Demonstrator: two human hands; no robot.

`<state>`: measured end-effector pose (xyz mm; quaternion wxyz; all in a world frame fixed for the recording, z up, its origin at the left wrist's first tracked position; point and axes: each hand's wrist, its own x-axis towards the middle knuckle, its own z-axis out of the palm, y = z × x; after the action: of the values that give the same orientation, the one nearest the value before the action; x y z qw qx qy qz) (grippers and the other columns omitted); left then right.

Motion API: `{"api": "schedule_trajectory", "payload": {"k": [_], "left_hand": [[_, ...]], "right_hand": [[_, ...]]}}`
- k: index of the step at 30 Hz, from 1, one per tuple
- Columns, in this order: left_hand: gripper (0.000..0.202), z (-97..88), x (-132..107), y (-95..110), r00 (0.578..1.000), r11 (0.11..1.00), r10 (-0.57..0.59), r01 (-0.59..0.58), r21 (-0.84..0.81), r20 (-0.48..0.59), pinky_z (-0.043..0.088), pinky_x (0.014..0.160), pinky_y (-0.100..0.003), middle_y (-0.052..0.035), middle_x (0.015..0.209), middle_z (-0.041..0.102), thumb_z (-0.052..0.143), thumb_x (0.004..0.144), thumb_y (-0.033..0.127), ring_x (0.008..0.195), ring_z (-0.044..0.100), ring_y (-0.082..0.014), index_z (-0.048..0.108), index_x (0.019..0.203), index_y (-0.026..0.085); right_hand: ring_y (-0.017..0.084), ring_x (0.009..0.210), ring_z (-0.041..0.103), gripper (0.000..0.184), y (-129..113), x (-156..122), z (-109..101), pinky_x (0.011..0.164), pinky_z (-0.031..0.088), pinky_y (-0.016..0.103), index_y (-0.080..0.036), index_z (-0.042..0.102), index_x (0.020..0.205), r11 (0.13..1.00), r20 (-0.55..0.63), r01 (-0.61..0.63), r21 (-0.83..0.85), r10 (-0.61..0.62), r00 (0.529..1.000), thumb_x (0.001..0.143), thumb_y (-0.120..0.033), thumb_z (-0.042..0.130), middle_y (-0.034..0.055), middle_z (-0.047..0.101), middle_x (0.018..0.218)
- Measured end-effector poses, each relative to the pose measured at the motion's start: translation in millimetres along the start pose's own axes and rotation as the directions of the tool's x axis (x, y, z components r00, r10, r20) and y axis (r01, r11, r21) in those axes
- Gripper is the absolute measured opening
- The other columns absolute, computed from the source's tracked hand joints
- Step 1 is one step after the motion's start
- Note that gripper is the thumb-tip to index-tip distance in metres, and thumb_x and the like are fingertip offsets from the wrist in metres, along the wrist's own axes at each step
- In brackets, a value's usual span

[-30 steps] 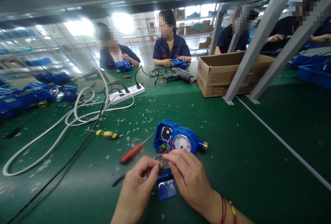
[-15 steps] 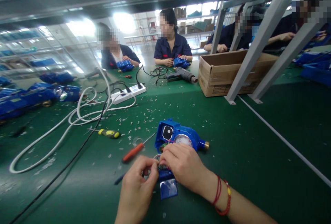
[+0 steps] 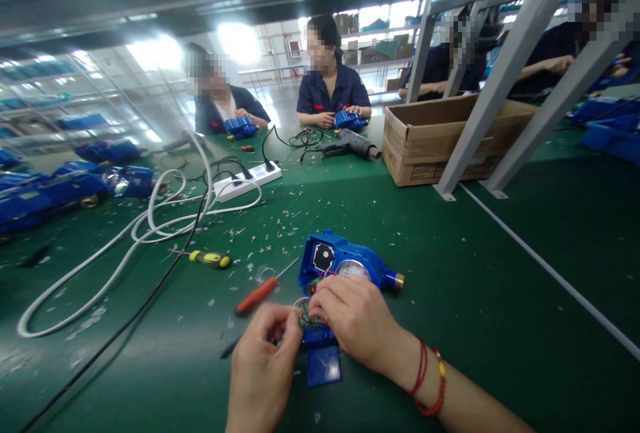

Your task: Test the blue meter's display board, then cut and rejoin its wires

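An open blue water meter [image 3: 345, 263] with a dial and a brass end lies on the green table [image 3: 475, 299] in front of me. Coloured wires [image 3: 305, 313] run from it to a small blue module [image 3: 323, 359] nearer me. My left hand [image 3: 263, 366] is closed, its fingertips pinching at the wires. My right hand [image 3: 357, 319], with red bracelets at the wrist, is closed over the wires and the meter's near edge. What each fingertip grips is partly hidden.
A red-handled screwdriver [image 3: 257, 294] and a yellow-handled one [image 3: 210, 259] lie to the left among wire scraps. White cable [image 3: 150, 226], a power strip [image 3: 247, 183], a power driver [image 3: 350, 145] and a cardboard box [image 3: 440, 143] lie farther off. Several people work across the table. Grey frame legs [image 3: 500, 79] stand at the right.
My right hand has slid forward over the meter's near edge, covering more of the dial. My left hand stayed pinched at the wires. The view shifted slightly.
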<state>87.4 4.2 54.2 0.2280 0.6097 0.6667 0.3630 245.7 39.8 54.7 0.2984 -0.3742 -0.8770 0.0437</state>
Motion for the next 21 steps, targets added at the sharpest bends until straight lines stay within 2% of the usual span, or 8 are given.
{"api": "schedule_trajectory", "payload": {"k": [9,15,18,21], "left_hand": [[0.030,1.4,-1.6,-5.8,0.989,0.988,-0.149,0.149,-0.046,0.008,0.040,0.058,-0.025,0.0004,0.064,0.058,0.052,0.077,0.047,0.059,0.053,-0.0149,0.060,0.074,0.018],[0.035,3.7,-2.9,-12.4,0.980,0.975,-0.201,0.199,-0.097,-0.005,0.041,0.062,-0.027,-0.0014,0.069,0.061,0.052,0.074,0.052,0.064,0.056,-0.0172,0.060,0.076,0.018],[0.040,1.5,-3.8,-17.9,0.962,0.954,-0.274,0.271,-0.125,-0.004,0.042,0.063,-0.029,-0.0025,0.071,0.062,0.052,0.072,0.056,0.065,0.056,-0.0191,0.060,0.080,0.018],[0.041,-6.6,-3.7,-18.8,0.938,0.937,-0.340,0.330,-0.115,-0.073,0.041,0.065,-0.030,-0.0027,0.075,0.064,0.053,0.069,0.059,0.070,0.058,-0.0211,0.061,0.081,0.020]], "right_hand": [[0.016,0.075,0.055,0.022,0.5,-0.7,-1.0,0.064,0.036,0.030,-0.017,0.056,0.081,1.000,-0.008,-0.019,0.007,0.020,1.000,0.094,-0.023,0.039,0.0017,0.061,0.082],[0.016,0.076,0.054,0.019,1.4,-1.7,0.2,0.063,0.036,0.030,-0.018,0.055,0.082,0.999,0.009,-0.023,0.022,0.023,1.000,0.093,-0.023,0.041,0.0010,0.060,0.083],[0.016,0.077,0.054,0.016,4.7,-2.3,-3.1,0.065,0.036,0.029,-0.018,0.054,0.083,0.998,-0.022,-0.052,0.038,0.053,0.998,0.092,-0.020,0.042,0.0014,0.060,0.085],[0.016,0.080,0.054,0.011,8.6,-3.1,-8.1,0.069,0.038,0.029,-0.018,0.054,0.083,0.992,-0.055,-0.106,0.062,0.109,0.993,0.090,-0.016,0.046,0.0016,0.060,0.088]]}}
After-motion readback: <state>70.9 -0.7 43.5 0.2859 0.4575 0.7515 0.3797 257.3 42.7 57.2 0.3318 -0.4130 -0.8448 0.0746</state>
